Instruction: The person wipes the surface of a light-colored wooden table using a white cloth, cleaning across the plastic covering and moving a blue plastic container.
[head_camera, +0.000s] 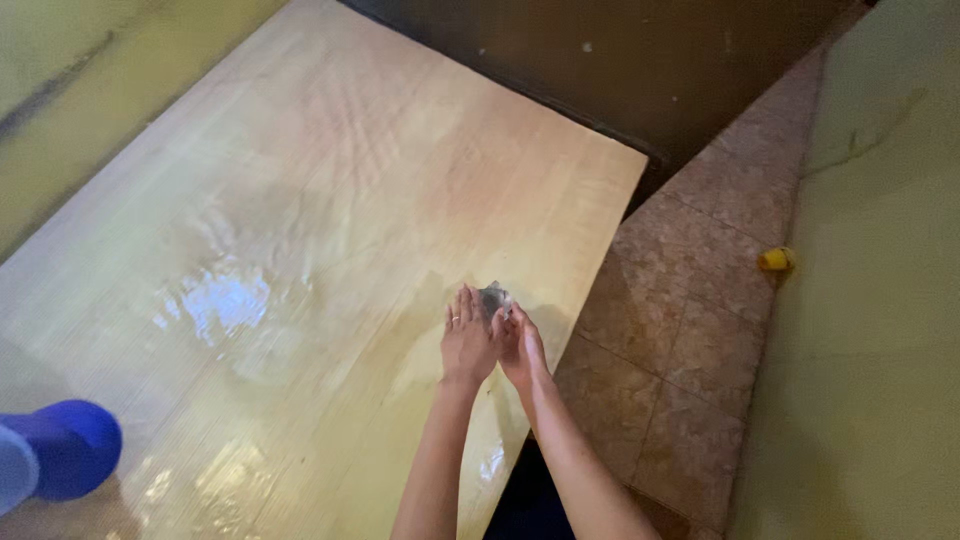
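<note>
- Wadded clear plastic, small and shiny, sits pinched between the two hands, at about 5 o'clock from the middle of the big board.
- Big wooden board is the largest thing. It is pale, flat and wet, with shiny puddles toward 8 o'clock.
- Tiled floor is brown and runs along the board's 3 o'clock side.
- Green wall stands past the floor, farther toward 3 o'clock.
- Blue round thing peeks in at the board's 8 o'clock corner. I cannot tell what it is.
- Left hand has straight fingers, pressed flat against the plastic. A ring is on one finger.
- Right hand has curled fingers, gripping the plastic and touching the left hand.
- Yellow little thing lies on the floor by the wall, well apart from the hands.
</note>
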